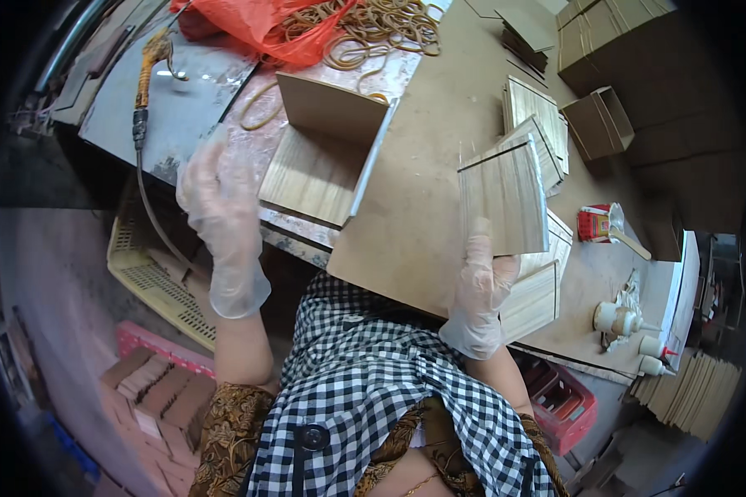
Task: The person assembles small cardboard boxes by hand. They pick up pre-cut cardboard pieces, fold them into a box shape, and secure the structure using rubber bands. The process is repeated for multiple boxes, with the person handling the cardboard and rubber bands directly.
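My right hand [482, 290], in a clear plastic glove, grips the near edge of a wood-grain panel [506, 195] with its thumb on top. The panel has a dark line near its far edge and is tilted above the table. My left hand [224, 195], gloved too, is raised with nothing seen in it and its fingers loosely apart. Just right of it stands a partly built box [315, 170], with a wood-grain base, a brown upright back and a thin upright right side. Other wood-grain panels [530, 302] lie under and beyond the held one.
An orange-handled air gun [147, 74] with a hose lies at the left. Rubber bands [381, 37] and a red plastic bag [257, 29] are at the back. Glue bottles [617, 318], a red tub with a brush [598, 224] and cardboard boxes [597, 124] stand right.
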Demonstrator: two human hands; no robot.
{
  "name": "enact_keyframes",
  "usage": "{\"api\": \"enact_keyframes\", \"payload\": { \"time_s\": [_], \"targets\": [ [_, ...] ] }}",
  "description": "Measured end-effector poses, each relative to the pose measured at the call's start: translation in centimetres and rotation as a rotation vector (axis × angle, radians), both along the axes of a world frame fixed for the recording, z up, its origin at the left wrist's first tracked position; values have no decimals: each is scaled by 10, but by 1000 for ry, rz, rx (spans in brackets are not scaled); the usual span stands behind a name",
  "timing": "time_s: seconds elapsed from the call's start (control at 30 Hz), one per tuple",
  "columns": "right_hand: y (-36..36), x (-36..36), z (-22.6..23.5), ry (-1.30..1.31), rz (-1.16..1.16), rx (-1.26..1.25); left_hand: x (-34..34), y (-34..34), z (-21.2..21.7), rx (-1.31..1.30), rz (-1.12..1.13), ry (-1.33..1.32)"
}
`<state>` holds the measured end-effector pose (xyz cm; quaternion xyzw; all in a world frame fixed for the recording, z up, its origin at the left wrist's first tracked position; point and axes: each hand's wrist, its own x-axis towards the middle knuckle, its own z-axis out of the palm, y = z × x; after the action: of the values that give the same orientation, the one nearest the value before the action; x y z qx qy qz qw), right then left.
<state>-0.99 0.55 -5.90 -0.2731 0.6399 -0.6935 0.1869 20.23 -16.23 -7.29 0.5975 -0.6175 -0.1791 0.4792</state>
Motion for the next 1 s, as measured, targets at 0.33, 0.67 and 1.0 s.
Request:
{"api": "enact_keyframes", "payload": {
  "time_s": [0.33,0.67,1.0],
  "targets": [
    [-3,7,8,-52,19,-64,1,8,-15,-64,-75,-400],
    [4,-2,20,-113,21,-185,-32,37,23,26,-418,341],
    [14,-5,-25,-193,-123,-77,-70,82,22,171,-664,421]
  ]
}}
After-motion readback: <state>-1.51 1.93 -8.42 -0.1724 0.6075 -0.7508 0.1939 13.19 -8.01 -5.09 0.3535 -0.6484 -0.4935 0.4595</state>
